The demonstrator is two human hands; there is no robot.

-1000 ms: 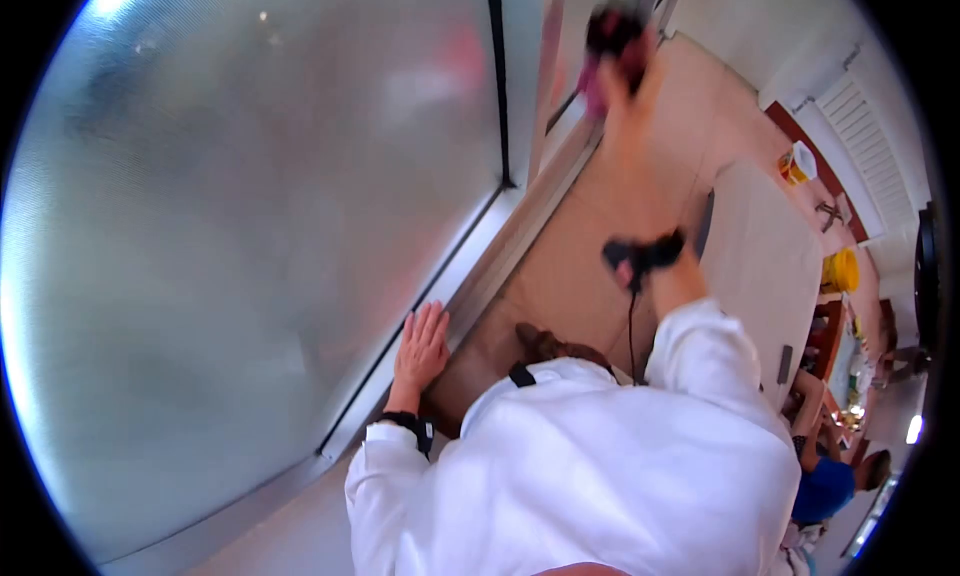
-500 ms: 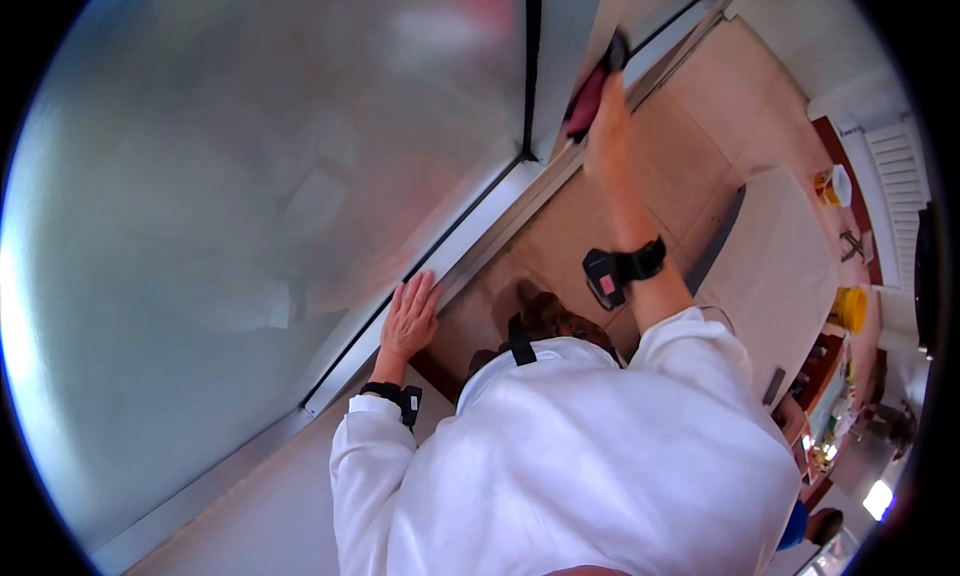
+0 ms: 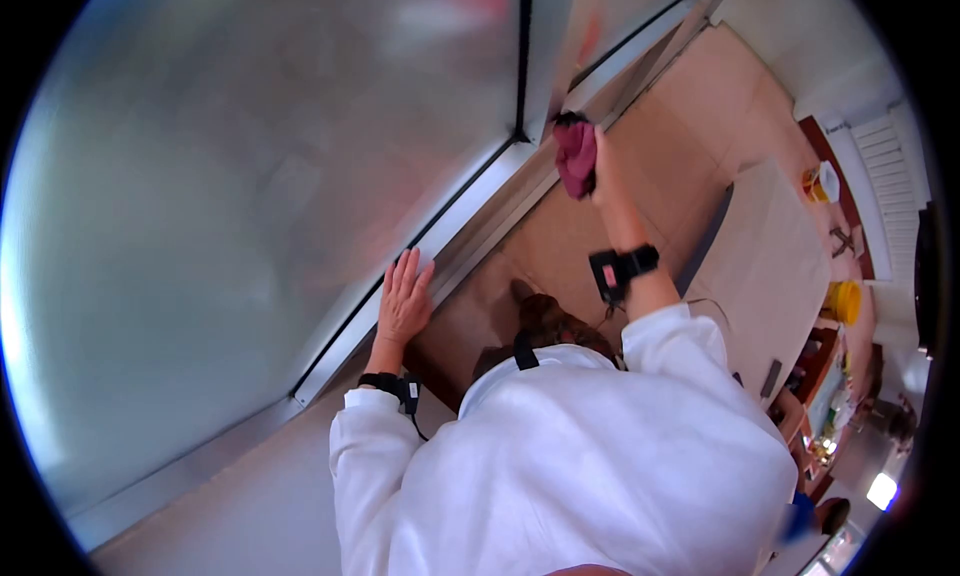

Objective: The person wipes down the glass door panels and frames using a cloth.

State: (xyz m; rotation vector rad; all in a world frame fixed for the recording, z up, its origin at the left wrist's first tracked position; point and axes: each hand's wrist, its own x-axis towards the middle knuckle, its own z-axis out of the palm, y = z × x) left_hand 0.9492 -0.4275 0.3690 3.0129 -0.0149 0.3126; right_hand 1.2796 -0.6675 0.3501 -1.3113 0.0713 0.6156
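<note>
My left hand [image 3: 405, 301] lies with its fingers stretched out on the metal rail [image 3: 450, 221] along the bottom of a large frosted glass panel [image 3: 250, 206]. Farther up, my right hand [image 3: 602, 171] is closed on a crumpled maroon cloth [image 3: 576, 158], which has a dark part at its top end. The cloth is beside the lower corner of the frame, where the dark vertical strip [image 3: 523, 66] meets the rail. Both wrists carry black straps with small devices.
A pale, flat surface [image 3: 765, 251] stands on the right over the tiled floor [image 3: 670, 136]. Beyond it are a yellow bucket [image 3: 843, 302], a white and yellow container [image 3: 822, 182] and a cluttered table [image 3: 825, 401]. Part of a person in blue [image 3: 798, 521] shows at lower right.
My right hand has come down and closer along the frame with the maroon cloth, from the upper track to near the corner. My left hand has stayed on the rail.
</note>
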